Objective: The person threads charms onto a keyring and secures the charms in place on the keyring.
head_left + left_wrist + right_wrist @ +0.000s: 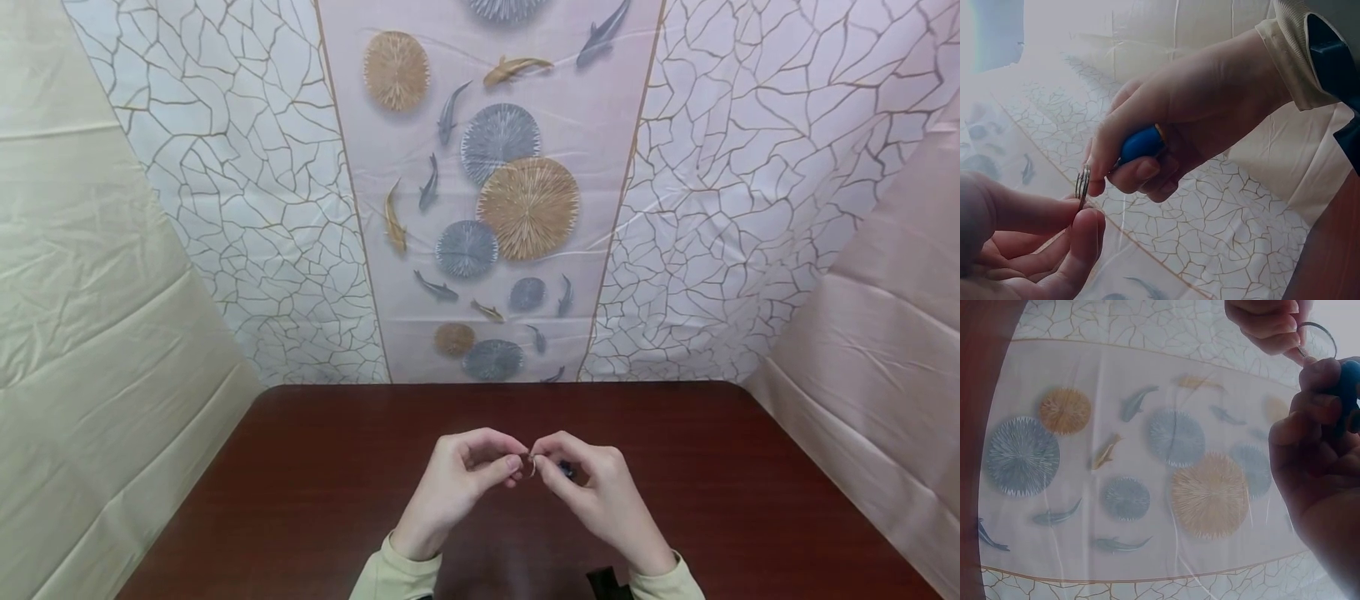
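Both hands meet above the table in the head view. My left hand (453, 483) pinches a thin metal split key ring (1083, 184) between thumb and fingertips. My right hand (603, 492) has its thumb and index fingertips at the other side of the ring. Tucked within the right hand's curled fingers is a small, rounded blue charm (1141, 144) with an orange edge. In the right wrist view the ring (1331, 339) appears as a thin arc beside the charm (1349, 387). Fingers hide part of the charm, and how it joins the ring cannot be made out.
A dark reddish-brown table (315, 467) lies beneath the hands. Behind it hangs a patterned cloth (480, 292) with fish and round motifs, and plain beige cloth (97, 333) covers the sides. A black strap (609, 583) sits by the right cuff.
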A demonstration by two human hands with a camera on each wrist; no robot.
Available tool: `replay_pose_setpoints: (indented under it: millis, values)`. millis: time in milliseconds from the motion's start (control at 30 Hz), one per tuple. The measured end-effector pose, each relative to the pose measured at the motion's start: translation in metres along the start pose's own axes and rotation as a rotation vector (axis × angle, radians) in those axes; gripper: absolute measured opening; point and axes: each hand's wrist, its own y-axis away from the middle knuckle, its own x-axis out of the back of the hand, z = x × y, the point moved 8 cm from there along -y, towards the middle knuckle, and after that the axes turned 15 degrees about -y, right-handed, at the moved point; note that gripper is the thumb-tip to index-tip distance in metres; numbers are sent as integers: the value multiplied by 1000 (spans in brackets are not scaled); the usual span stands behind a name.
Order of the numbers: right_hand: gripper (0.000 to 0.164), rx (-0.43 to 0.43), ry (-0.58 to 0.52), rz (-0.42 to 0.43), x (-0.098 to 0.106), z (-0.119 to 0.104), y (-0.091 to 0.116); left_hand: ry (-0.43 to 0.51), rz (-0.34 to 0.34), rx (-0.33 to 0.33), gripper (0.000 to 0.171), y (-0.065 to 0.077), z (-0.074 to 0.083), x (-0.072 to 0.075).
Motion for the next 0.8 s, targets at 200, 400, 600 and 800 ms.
replay_pose_setpoints:
  millis: [200, 400, 600, 800]
  values:
    - [18, 17, 8, 12, 1, 0, 0, -7, 2, -39, 22, -1, 3, -2]
    - [18, 49, 99, 75, 5, -3, -1, -143, 68, 5, 23, -1, 2, 0]
    - [19, 105, 141, 96, 2, -6, -2, -272, 96, -42, 17, 0, 7, 0]
    - [19, 109, 141, 96, 1, -6, -1, -339, 75, -136, 11, 2, 13, -2]
